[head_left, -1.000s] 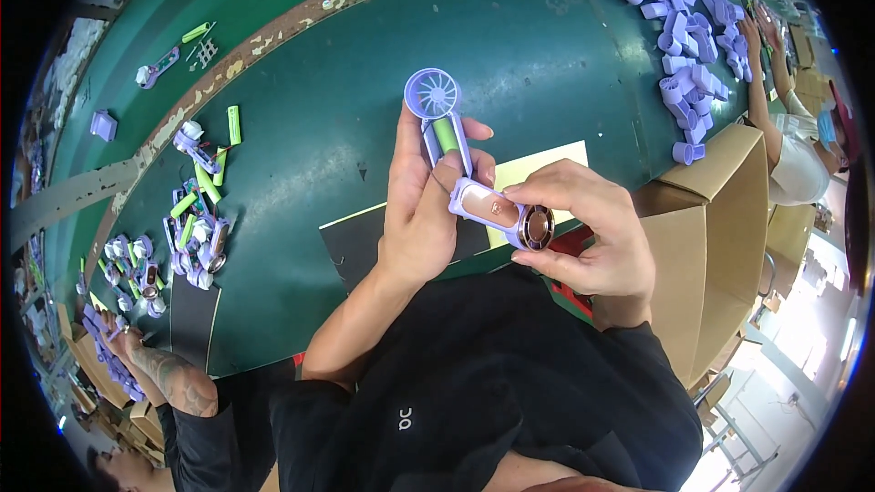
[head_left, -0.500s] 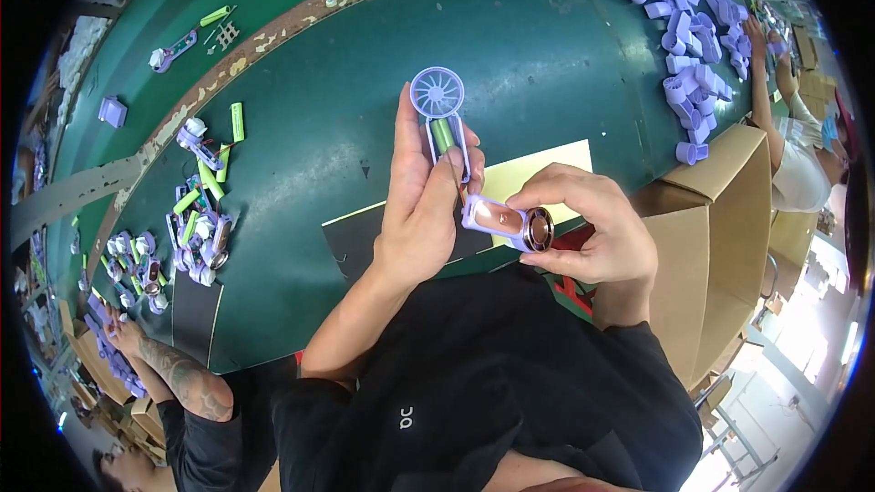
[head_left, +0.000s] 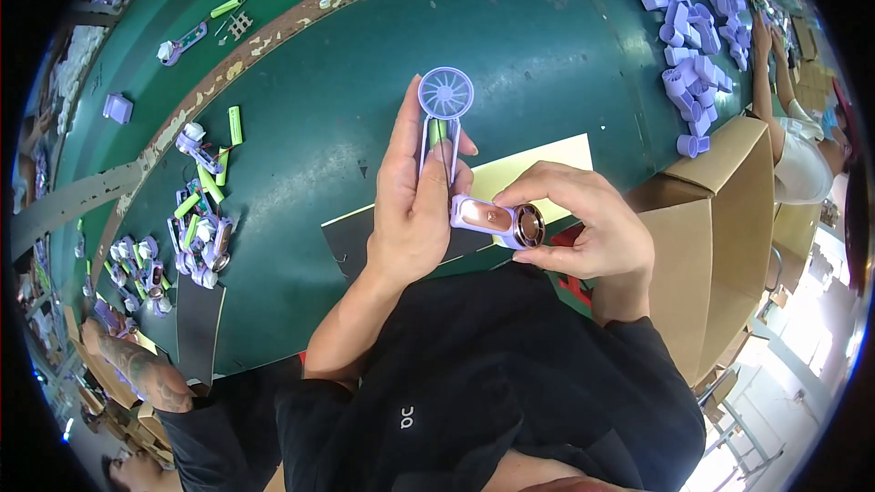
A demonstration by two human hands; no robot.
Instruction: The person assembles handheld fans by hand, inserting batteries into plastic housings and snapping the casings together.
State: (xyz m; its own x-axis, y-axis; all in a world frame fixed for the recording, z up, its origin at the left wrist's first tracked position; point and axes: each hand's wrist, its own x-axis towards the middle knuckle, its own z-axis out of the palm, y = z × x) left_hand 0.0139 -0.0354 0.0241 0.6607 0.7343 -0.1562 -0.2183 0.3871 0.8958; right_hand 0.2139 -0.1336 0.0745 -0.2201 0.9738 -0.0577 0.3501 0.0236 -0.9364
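Observation:
My left hand (head_left: 407, 223) is closed around an open purple fan housing (head_left: 446, 93), its round spoked end pointing away from me. Inside the housing's narrow handle lies a green battery cell (head_left: 438, 131), partly hidden by my thumb. Between the thumb and fingers of my right hand (head_left: 597, 232) is the round end of a fan front half (head_left: 483, 214), purple with a shiny rose-gold panel and a dark ringed grille. Its narrow end comes close to my left fingers, just below the housing; whether the two parts touch I cannot tell.
Several fan assemblies with green cells (head_left: 202, 237) are heaped at left on the green table (head_left: 328, 91). Purple housings (head_left: 693, 82) pile up at far right. An open cardboard box (head_left: 670, 264) stands by my right arm. Yellow and black sheets lie under my hands. Co-workers sit on both sides.
The front half has shifted slightly left with my right hand. The housing's round end has moved a little right and stands straighter. At left, a co-worker's tattooed arm has drawn lower.

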